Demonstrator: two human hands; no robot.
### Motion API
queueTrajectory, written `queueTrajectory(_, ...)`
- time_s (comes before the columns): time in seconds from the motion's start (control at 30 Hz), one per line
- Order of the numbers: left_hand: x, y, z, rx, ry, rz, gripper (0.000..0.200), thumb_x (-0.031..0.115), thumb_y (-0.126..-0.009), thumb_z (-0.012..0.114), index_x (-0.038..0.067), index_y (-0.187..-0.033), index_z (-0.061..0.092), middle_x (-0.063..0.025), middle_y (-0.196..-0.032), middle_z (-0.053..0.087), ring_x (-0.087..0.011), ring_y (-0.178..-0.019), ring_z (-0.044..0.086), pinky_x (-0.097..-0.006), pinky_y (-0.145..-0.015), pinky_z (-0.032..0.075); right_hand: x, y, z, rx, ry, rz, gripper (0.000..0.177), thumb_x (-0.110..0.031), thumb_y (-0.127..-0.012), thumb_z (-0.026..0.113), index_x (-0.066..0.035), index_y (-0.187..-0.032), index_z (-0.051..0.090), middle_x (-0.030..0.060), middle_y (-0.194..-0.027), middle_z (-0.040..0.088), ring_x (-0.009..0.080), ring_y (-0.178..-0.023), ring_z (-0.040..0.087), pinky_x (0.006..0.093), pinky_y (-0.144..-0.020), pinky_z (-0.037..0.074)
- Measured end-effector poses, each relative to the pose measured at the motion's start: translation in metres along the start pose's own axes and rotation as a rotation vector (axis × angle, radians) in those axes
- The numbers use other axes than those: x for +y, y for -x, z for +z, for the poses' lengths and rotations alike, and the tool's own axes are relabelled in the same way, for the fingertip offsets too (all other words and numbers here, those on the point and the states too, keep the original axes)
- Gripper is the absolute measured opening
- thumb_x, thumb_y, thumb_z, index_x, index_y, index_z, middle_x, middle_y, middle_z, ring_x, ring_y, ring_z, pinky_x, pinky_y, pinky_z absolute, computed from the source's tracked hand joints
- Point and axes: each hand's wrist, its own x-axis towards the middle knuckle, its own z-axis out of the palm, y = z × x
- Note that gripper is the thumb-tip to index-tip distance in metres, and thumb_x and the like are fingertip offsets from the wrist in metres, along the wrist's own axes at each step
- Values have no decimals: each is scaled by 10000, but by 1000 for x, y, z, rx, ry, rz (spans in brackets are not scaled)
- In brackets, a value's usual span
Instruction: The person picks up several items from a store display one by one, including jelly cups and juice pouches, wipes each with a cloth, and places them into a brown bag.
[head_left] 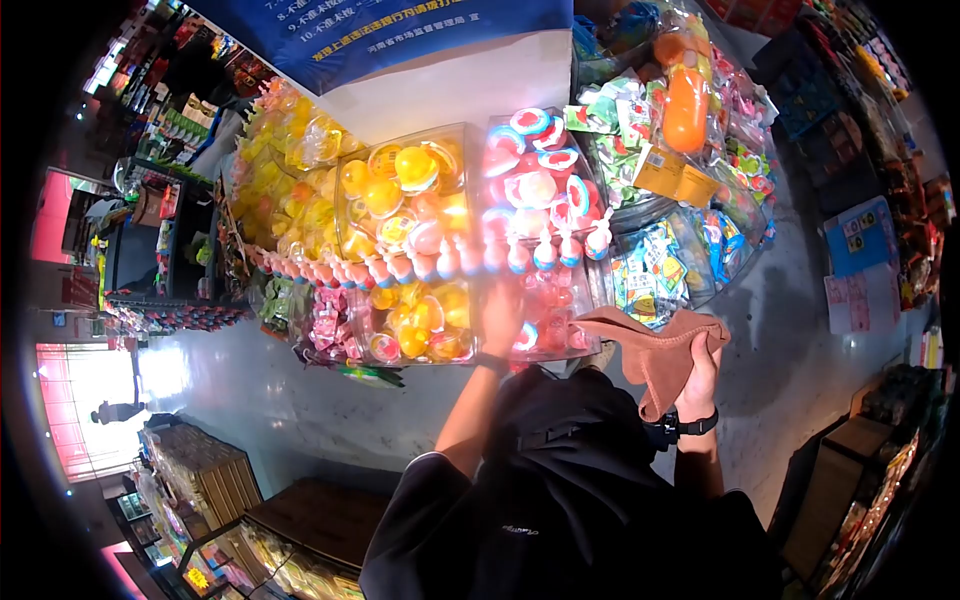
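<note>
Clutched the cloth [645, 350], brown and rumpled, in the right hand [703, 372], fingers clenched over its right edge. Let most of it spread leftward from the grip, with one corner just beside the lower box [440, 352]. Wore a watch [690, 425] on that wrist. Laid the left hand [502, 318] against the clear front of the same box, near its right end and close to the cloth's far corner. Could not tell through the blur whether those fingers were loose or closed on anything.

Saw yellow and orange cups [415, 335] in the lower box, with pink ones toward its left. Found a row of small bottles [450, 265] just above, along a ledge. Higher up, met two clear boxes side by side: the left box [400, 190] full of yellow and orange cups, the right box [540, 180] full of cups with red, blue and white lids. Noted yellow packets [280, 170] heaped to the left and bright snack bags [650, 270] packed in bins to the right.

Stood on a grey, glossy floor [260, 390] in a crowded shop. Faced a blue sign [400, 30] with white writing above the display. Passed wooden crates [210, 470] at the lower left and a bright doorway [85, 400] far left, with a distant person [118, 410] in it.
</note>
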Motion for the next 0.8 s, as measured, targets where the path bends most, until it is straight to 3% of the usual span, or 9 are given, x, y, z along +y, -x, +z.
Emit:
queueTrajectory(0.07,15,-7,-8,234,26,-26,308,214,-818,636,-16,-989,525,-221,-923,591,-386,-863,587,-458,-754,459,-1,2,2,30,3,-5,306,-237,-928,557,-47,-1151,468,78,-1098,561,196,-998,566,364,-884,468)
queueTrajectory(0.17,11,-10,3,294,89,-60,363,215,-814,635,-35,-1024,478,-235,-942,578,-379,-868,585,-451,-755,453,-1,3,4,22,-8,-10,296,-222,-933,547,-47,-1157,465,81,-1100,565,200,-996,571,369,-881,473)
queueTrajectory(0.27,35,-12,-6,368,361,-256,485,150,-810,657,-46,-1151,374,-265,-1041,538,-393,-999,556,-422,-854,445,0,5,3,20,-19,-16,290,-211,-933,545,-46,-1158,465,86,-1108,565,203,-1004,572,373,-881,475)
queueTrajectory(0.47,7,-21,21,349,463,-259,556,8,-793,638,-21,-1230,294,-227,-1038,530,-276,-937,593,-373,-815,479,-2,8,1,40,-30,8,315,-216,-925,560,-34,-1165,470,94,-1102,569,209,-1003,575,371,-883,474)
queueTrajectory(0.6,18,-22,18,405,546,-107,638,-3,-799,598,11,-1344,269,-219,-1060,545,-252,-906,594,-359,-793,483,-5,9,1,24,-2,7,334,-217,-918,571,-28,-1175,474,95,-1110,570,211,-1007,575,368,-884,471)
queueTrajectory(0.73,8,-44,14,440,481,-41,614,30,-795,596,13,-1343,321,-190,-1000,582,-248,-840,594,-352,-761,482,-2,11,2,27,-5,11,334,-210,-914,577,-26,-1175,478,98,-1113,573,208,-1008,575,366,-887,469)
queueTrajectory(0.8,26,-38,-9,308,546,-177,621,27,-793,614,22,-1342,324,-186,-1009,580,-233,-843,594,-345,-758,485,-2,12,3,24,-4,8,332,-208,-912,579,-28,-1173,479,97,-1110,574,206,-1007,576,366,-888,468)
